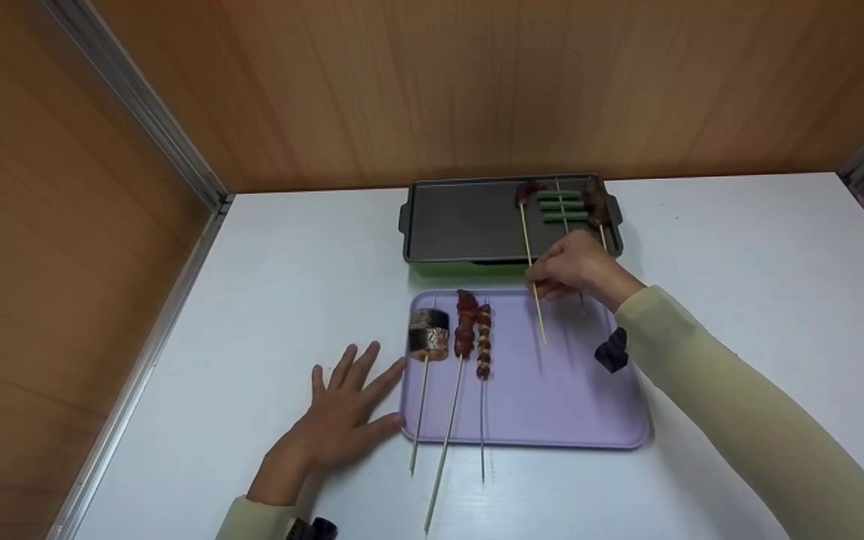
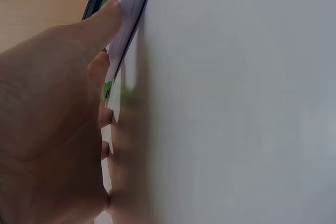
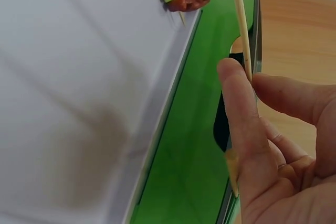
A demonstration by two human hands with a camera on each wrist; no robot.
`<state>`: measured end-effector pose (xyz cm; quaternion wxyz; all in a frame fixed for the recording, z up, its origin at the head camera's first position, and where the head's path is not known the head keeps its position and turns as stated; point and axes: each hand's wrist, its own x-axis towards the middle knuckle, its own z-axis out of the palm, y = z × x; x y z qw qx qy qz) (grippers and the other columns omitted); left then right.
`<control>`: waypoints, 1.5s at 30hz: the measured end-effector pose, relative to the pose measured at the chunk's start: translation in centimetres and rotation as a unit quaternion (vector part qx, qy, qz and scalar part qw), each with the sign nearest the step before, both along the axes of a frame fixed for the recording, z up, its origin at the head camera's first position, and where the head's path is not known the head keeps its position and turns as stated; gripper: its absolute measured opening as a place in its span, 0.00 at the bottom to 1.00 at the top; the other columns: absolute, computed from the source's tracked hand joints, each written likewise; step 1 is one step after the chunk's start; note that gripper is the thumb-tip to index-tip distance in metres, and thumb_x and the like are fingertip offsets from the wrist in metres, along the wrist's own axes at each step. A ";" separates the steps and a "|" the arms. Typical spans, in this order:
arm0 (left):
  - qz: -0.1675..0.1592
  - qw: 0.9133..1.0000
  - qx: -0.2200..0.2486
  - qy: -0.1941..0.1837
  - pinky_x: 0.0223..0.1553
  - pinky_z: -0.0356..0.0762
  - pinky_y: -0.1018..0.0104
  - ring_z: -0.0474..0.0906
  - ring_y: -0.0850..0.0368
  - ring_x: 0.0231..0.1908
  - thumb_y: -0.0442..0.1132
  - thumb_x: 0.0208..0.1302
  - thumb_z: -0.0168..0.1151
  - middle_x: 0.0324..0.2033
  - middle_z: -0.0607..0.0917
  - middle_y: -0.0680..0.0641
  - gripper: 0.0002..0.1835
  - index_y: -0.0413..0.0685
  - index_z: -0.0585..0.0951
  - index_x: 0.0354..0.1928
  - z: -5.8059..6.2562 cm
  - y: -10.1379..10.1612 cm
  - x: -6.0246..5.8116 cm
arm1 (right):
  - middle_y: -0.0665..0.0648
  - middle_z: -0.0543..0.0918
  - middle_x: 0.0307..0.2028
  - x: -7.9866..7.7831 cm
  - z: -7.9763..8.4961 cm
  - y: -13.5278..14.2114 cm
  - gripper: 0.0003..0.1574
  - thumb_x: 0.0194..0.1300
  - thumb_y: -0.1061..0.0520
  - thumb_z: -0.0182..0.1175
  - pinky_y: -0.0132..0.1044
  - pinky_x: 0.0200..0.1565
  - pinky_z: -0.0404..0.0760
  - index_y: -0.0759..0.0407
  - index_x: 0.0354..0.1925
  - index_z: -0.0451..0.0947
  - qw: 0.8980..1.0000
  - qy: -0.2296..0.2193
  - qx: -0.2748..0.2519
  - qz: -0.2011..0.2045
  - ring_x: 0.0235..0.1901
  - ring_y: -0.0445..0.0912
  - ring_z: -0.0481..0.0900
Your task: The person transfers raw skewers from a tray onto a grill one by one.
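My right hand pinches the stick of a dark meat skewer between thumb and fingers; its meat end is over the dark griddle plate. To its right on the griddle lie a skewer of green pieces and a brown meat skewer. With fingers spread, my left hand rests beside the lilac tray, thumb and index finger at its left edge. Three skewers lie on that tray: one with a black-skinned piece, a red meat skewer and a thin skewer of small pieces.
The griddle's green base stands right behind the tray. Several sticks stick out past the tray's front edge onto the white table. Wood-grain panels rise at the back and left, with a metal strip along the left edge.
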<state>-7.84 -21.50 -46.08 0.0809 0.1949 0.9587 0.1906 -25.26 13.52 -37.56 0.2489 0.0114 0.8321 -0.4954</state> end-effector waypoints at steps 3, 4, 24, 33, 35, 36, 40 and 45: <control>0.001 1.000 -0.003 0.000 0.62 0.27 0.24 0.32 0.39 0.75 0.67 0.69 0.47 0.77 0.45 0.45 0.37 0.69 0.53 0.77 0.0 0.0 0.0 | 0.59 0.87 0.26 0.1 0.0 0.0 0.17 0.62 0.58 0.66 0.43 0.37 0.85 0.71 0.43 0.84 1.000 0.002 0.005 0.003 0.27 0.46 0.87; 0.000 1.000 -0.004 -0.001 0.62 0.27 0.24 0.32 0.39 0.75 0.67 0.69 0.47 0.77 0.45 0.45 0.37 0.69 0.53 0.77 0.0 0.0 0.0 | 0.59 0.87 0.26 0.1 0.0 0.0 0.17 0.62 0.57 0.67 0.43 0.37 0.85 0.71 0.43 0.85 1.000 0.002 0.008 0.003 0.27 0.47 0.87; 0.001 1.000 -0.006 0.008 0.61 0.28 0.23 0.33 0.37 0.74 0.66 0.69 0.48 0.77 0.46 0.44 0.37 0.69 0.54 0.77 -0.1 0.1 -0.1 | 0.64 0.88 0.35 3.0 1.4 2.6 0.30 0.65 0.43 0.65 0.43 0.38 0.85 0.71 0.47 0.83 0.998 0.063 -0.012 -0.016 0.35 0.52 0.88; -0.001 1.000 -0.003 0.014 0.61 0.28 0.23 0.34 0.36 0.74 0.65 0.69 0.49 0.77 0.47 0.43 0.37 0.67 0.55 0.77 -0.1 0.2 -0.1 | 0.61 0.87 0.31 7.3 0.8 4.0 0.29 0.63 0.42 0.67 0.41 0.33 0.86 0.69 0.42 0.84 0.993 0.106 -0.048 -0.019 0.30 0.49 0.87; 0.000 1.000 -0.003 0.013 0.61 0.28 0.23 0.34 0.37 0.74 0.66 0.69 0.49 0.77 0.47 0.44 0.37 0.68 0.55 0.77 -0.1 0.2 -0.1 | 0.61 0.87 0.29 8.4 0.2 4.3 0.28 0.63 0.43 0.67 0.42 0.32 0.86 0.69 0.39 0.84 0.994 0.091 -0.067 -0.006 0.28 0.49 0.87; 0.001 1.000 -0.004 0.011 0.61 0.28 0.24 0.33 0.37 0.74 0.66 0.69 0.48 0.77 0.46 0.44 0.37 0.69 0.54 0.77 -0.1 0.2 -0.1 | 0.61 0.87 0.28 9.0 -0.2 4.4 0.27 0.63 0.43 0.67 0.42 0.32 0.86 0.69 0.38 0.84 0.994 0.081 -0.075 0.004 0.27 0.49 0.87; 0.003 1.000 -0.008 0.006 0.61 0.28 0.24 0.33 0.38 0.75 0.66 0.69 0.48 0.77 0.46 0.45 0.37 0.69 0.54 0.77 0.0 0.2 -0.1 | 0.61 0.87 0.28 11.2 -2.3 4.6 0.26 0.65 0.46 0.65 0.43 0.31 0.85 0.72 0.36 0.83 0.991 0.041 -0.108 0.065 0.26 0.49 0.86; 0.002 1.000 -0.006 0.001 0.61 0.27 0.24 0.32 0.38 0.75 0.66 0.69 0.48 0.77 0.45 0.45 0.37 0.69 0.53 0.77 0.0 0.1 -0.1 | 0.63 0.87 0.33 13.1 -5.1 3.7 0.23 0.67 0.51 0.64 0.40 0.34 0.85 0.75 0.43 0.82 0.981 -0.028 -0.168 0.094 0.31 0.48 0.87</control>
